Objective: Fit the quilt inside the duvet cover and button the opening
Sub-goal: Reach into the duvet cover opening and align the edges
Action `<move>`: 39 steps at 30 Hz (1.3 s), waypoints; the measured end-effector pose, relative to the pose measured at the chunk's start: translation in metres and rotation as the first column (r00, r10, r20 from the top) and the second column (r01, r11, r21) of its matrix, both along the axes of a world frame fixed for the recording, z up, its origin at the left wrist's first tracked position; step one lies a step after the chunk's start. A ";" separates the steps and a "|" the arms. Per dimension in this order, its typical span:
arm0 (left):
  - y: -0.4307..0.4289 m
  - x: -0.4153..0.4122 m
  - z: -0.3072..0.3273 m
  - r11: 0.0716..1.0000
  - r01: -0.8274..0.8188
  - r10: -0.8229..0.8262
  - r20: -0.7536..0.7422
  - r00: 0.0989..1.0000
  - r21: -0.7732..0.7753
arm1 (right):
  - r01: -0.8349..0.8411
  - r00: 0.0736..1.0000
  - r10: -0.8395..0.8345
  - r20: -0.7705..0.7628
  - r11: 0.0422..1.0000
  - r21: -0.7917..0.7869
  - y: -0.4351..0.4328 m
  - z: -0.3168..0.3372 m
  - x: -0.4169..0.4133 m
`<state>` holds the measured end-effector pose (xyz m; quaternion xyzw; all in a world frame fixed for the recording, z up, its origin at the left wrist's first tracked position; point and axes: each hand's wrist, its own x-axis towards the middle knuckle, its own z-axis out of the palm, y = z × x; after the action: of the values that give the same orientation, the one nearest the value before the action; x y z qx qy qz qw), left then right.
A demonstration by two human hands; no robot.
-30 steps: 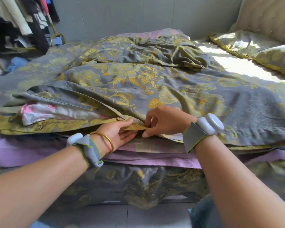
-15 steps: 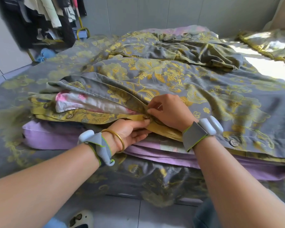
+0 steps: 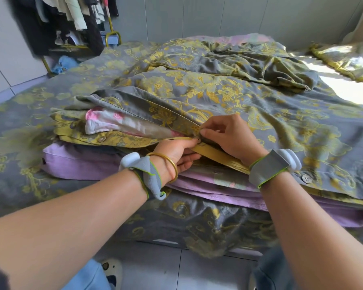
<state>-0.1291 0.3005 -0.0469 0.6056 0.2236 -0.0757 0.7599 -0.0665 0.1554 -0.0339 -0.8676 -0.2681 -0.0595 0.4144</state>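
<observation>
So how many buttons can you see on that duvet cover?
3 buttons: one on the yellow flap, one pinched between the left hand and right hand, one by the right wristband. The duvet cover's folds may hide more.

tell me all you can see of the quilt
The quilt is white with pink roses, slightly shiny. Only a rumpled corner shows, in the unbuttoned gap of the cover, between its grey top flap and yellow lower flap, which touch it. The left hand and right hand pinch the cover just right of it.
</observation>
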 end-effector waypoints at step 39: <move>0.000 0.008 -0.008 0.997 -0.064 0.063 0.036 0.997 0.031 | 0.039 0.978 0.008 0.210 0.976 -0.216 0.005 -0.009 -0.010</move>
<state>-0.1207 0.3007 -0.0552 0.6116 0.2304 -0.0373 0.7560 -0.0762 0.1605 -0.0433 -0.8989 -0.3084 -0.1240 0.2853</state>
